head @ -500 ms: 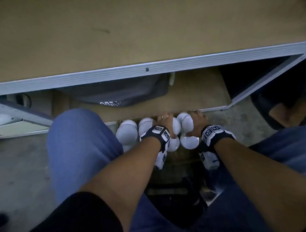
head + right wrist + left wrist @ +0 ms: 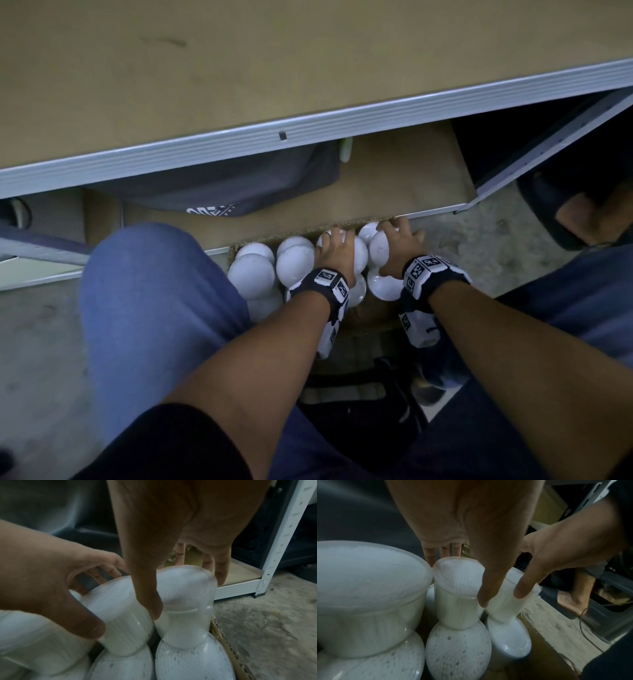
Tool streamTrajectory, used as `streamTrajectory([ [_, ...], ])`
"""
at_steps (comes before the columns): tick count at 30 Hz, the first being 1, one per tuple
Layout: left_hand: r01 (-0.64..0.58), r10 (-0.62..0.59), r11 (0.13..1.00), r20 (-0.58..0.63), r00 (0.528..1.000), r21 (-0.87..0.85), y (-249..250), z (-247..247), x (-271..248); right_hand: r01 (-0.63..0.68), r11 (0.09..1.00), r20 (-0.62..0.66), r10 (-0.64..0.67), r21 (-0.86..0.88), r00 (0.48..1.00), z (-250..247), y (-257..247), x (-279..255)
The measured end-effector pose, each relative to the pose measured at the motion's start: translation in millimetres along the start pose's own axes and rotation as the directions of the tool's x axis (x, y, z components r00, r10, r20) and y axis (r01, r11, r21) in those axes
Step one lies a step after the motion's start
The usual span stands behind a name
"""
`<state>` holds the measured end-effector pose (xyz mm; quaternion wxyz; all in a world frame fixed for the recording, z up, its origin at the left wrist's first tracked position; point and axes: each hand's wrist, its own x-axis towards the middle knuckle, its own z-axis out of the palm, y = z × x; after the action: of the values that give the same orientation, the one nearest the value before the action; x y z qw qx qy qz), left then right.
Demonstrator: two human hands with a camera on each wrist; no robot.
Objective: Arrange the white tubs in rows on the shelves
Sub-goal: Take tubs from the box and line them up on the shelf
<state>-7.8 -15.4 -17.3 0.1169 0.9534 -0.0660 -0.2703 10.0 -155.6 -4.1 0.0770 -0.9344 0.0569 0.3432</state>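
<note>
Several white tubs (image 2: 251, 274) stand stacked in two layers inside a cardboard box (image 2: 346, 224) on the floor, right in front of the bottom shelf (image 2: 394, 178). My left hand (image 2: 337, 246) grips an upper tub (image 2: 457, 582) from above, thumb on its near side and fingers behind it. Beside it, my right hand (image 2: 399, 240) grips the neighbouring upper tub (image 2: 185, 588) the same way. Both held tubs still sit on the tubs below them. In the right wrist view, my left hand (image 2: 82, 601) wraps its tub (image 2: 120, 615).
A dark grey bag (image 2: 222, 185) lies on the bottom shelf at the left. The upper shelf board (image 2: 239, 68) juts out overhead. A white shelf post (image 2: 283, 540) stands at the right. My knees flank the box, on bare concrete floor (image 2: 479, 246).
Both hands stay on the same two tubs; nothing has visibly moved.
</note>
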Motion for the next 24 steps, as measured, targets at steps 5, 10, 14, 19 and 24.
streamTrajectory([
  [5, -0.003, 0.006, 0.999, 0.065, 0.998, -0.042, 2.4, -24.1, -2.0, 0.012, 0.999, -0.003, -0.012, -0.05, 1.0, -21.3, -8.6, -18.7],
  [10, -0.049, 0.051, 0.994, 0.017, 0.999, -0.097, 0.3, -63.8, -19.9, 0.049, 0.999, -0.069, -0.048, 0.014, 0.996, -55.9, -14.4, -43.3],
  [14, -0.103, 0.096, 0.99, -0.073, 0.993, -0.098, -4.0, -104.1, -43.6, 0.109, 0.994, -0.158, -0.105, 0.015, 0.982, -86.6, -22.6, -71.9],
  [19, -0.159, 0.142, 0.983, -0.164, 0.976, -0.093, -6.0, -155.2, -85.1, 0.202, 0.978, -0.258, -0.181, 0.056, 0.949, -121.2, -31.3, -119.0],
  [24, -0.17, 0.152, 0.983, -0.201, 0.968, -0.074, -8.6, -202.8, -127.5, 0.307, 0.95, -0.334, -0.271, 0.058, 0.903, -152.4, -43.1, -164.5],
])
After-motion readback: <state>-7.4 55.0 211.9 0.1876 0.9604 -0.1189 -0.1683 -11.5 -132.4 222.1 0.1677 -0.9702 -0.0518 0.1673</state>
